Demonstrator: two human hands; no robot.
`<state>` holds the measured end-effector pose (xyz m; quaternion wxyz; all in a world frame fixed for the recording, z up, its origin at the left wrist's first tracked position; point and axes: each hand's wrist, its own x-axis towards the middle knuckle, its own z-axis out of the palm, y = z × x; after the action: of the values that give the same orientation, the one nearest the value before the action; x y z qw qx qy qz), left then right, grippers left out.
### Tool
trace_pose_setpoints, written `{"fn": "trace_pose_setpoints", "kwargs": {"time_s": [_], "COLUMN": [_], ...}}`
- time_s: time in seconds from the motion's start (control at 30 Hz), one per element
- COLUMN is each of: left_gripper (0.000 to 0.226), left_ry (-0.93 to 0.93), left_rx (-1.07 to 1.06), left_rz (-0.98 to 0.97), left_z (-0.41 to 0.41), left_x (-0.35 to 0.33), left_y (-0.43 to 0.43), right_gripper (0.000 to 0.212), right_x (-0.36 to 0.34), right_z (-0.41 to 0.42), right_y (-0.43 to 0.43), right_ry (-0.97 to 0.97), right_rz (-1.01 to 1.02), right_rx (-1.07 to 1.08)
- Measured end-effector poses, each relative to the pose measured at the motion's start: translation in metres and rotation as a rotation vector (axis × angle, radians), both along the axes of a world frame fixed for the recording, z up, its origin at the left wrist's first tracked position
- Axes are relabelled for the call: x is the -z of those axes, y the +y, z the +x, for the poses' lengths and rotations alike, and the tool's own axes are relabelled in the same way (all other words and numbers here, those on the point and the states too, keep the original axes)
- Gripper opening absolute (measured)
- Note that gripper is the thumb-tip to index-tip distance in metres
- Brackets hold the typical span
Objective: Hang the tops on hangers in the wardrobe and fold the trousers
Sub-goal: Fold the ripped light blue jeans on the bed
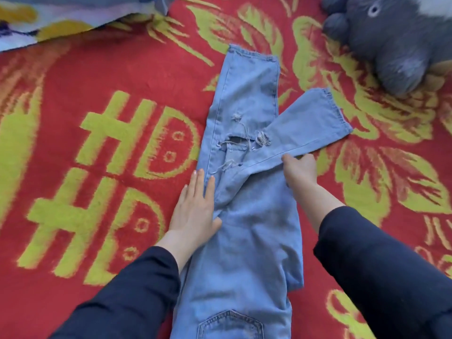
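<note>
Light blue ripped jeans (247, 216) lie on a red and green blanket, waist end towards me, back pocket showing at the bottom. One leg runs straight away from me; the other leg (308, 123) splays out to the right across it. My left hand (195, 206) lies flat with straight fingers on the left edge of the jeans near the thigh. My right hand (299, 168) grips the lower edge of the splayed leg, fingers curled over the seam. Both arms wear dark sleeves.
The red blanket (97, 148) with green letters and leaf patterns covers the whole surface. A grey plush toy (391, 37) lies at the top right. A blue, yellow and white cloth (49, 18) lies at the top left.
</note>
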<state>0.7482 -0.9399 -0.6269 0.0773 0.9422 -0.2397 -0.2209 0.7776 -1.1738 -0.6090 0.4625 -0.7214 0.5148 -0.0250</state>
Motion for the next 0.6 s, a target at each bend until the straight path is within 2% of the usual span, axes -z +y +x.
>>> {"fn": "trace_pose_setpoints", "kwargs": {"time_s": [0.03,0.1,0.2,0.33,0.4,0.5,0.57,0.6], "left_gripper": [0.096,0.098,0.099,0.085,0.071,0.055,0.051,0.048], "left_ry": [-0.018,-0.028,0.063,0.151,0.155,0.163,0.201,0.224], "left_rx": [0.026,0.06,0.022,-0.025,-0.055,-0.102,-0.111,-0.121], "left_rz": [-0.005,-0.026,-0.064,-0.092,-0.102,-0.092,-0.094,-0.112], "left_z": [0.014,0.04,0.07,0.083,0.09,0.099,0.104,0.106], "left_x": [0.003,0.007,0.013,0.009,0.004,-0.004,-0.004,-0.003], "left_y": [-0.005,-0.013,-0.022,-0.024,-0.024,-0.024,-0.021,-0.018], "right_gripper": [0.031,0.038,0.024,0.02,0.017,0.005,0.013,0.021], "right_x": [0.003,0.01,0.015,-0.003,-0.019,-0.041,-0.05,-0.05], "right_z": [0.008,0.022,0.038,0.079,0.111,0.168,0.204,0.219], "right_y": [-0.011,-0.031,-0.051,-0.066,-0.069,-0.06,-0.045,-0.036], "right_ry": [-0.005,-0.024,-0.148,-0.297,-0.326,-0.326,-0.312,-0.317], "right_rz": [-0.002,0.017,0.134,0.18,0.117,-0.093,-0.196,-0.156], "right_rx": [0.079,0.214,0.397,0.588,0.521,0.237,0.032,-0.069]}}
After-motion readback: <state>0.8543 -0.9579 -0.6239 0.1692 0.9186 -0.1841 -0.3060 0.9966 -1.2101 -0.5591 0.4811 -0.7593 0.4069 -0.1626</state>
